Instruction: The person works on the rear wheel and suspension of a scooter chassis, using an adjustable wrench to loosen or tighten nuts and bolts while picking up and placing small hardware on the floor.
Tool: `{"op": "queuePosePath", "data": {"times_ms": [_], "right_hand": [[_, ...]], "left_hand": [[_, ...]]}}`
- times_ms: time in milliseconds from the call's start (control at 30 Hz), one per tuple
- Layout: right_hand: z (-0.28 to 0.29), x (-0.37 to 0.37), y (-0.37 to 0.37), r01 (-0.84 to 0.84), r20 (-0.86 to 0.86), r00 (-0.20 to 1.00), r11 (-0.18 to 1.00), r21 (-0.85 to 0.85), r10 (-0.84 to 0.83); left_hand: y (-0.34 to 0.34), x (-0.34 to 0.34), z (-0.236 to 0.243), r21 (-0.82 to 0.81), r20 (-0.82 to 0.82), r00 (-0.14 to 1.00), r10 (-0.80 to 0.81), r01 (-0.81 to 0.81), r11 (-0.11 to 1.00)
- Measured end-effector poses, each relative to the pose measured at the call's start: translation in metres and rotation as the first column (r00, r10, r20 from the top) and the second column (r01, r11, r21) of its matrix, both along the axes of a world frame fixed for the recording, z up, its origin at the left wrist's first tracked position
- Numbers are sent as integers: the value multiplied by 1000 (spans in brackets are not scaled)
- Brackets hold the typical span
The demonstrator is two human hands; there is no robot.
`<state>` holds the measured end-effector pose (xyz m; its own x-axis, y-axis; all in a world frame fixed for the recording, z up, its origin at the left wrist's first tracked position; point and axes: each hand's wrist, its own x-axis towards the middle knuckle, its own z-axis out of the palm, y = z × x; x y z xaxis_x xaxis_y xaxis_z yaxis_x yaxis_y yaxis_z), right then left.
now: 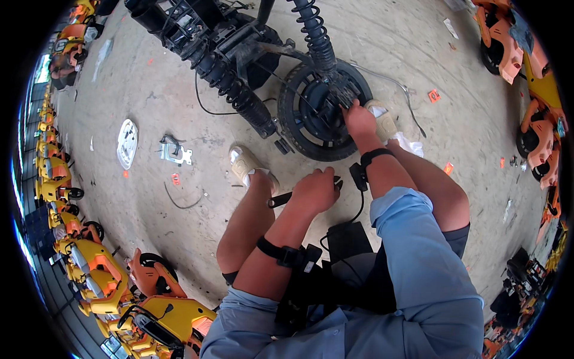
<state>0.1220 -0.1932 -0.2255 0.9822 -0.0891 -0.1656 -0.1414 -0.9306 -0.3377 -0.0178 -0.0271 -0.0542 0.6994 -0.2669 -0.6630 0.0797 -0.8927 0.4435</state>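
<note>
My left hand (315,190) is closed around a dark wrench (280,200), one end sticking out on each side of the fist. It is held low between my knees, apart from the wheel. My right hand (360,122) reaches to the hub of a black wheel (289,122), at the foot of a coil-spring shock absorber (320,45). Its fingers are pinched together there, and what they hold is hidden. The wheel belongs to a stripped black scooter frame (230,45). A second shock absorber (230,90) hangs detached at its lower end, left of the wheel.
A metal bracket (175,151) and an oval white part (127,143) lie on the concrete floor to the left. A black cable (412,110) trails right of the wheel. Yellow and orange scooters (95,275) line the left side; more orange bodies (508,45) stand at right.
</note>
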Motion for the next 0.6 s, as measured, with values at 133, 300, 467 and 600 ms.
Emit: {"op": "queuePosePath", "data": {"times_ms": [133,300,467,600], "right_hand": [[5,5,0,-22,-65,998,1000,-2,22],[21,7,2,-73,-124,990,997,-30,68],[19,12,-8,-260,73,953,919,-298,293],[20,18,-7,-205,-12,978,959,-194,207]], "left_hand": [[1,-1,2,8,-11,1000,3,-3,1000],[5,-2,-1,4,-6,1000,26,-26,1000],[5,-2,-1,7,-7,1000,28,-28,1000],[8,-5,-6,-17,31,999,34,-34,999]]}}
